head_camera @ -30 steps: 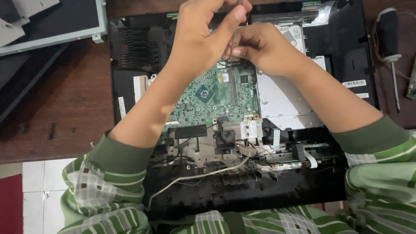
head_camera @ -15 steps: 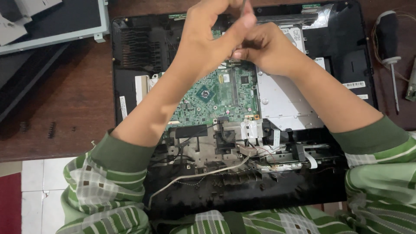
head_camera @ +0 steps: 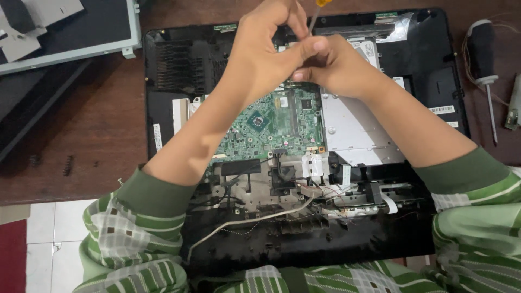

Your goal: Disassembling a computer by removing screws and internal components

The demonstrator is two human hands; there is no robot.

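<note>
**Both hands on the driver over the opened laptop**

My left hand [head_camera: 266, 57] and right hand [head_camera: 331, 68] meet at twelve o'clock, fingers pinched together on a thin metal-shafted screwdriver with an orange handle [head_camera: 316, 13]. It stands nearly upright, tip down (hidden by my fingers) above the black opened laptop chassis [head_camera: 423, 65]. White rectangular labels [head_camera: 440, 109] sit at three o'clock; the green circuit board [head_camera: 271, 127] lies centre.

Dark brown wooden table [head_camera: 97, 125], scuffed, even indoor light. White tiled floor [head_camera: 49, 239] visible below its near edge at lower left, with a red mat [head_camera: 12, 260] in the corner. No walls or windows in frame.
</note>
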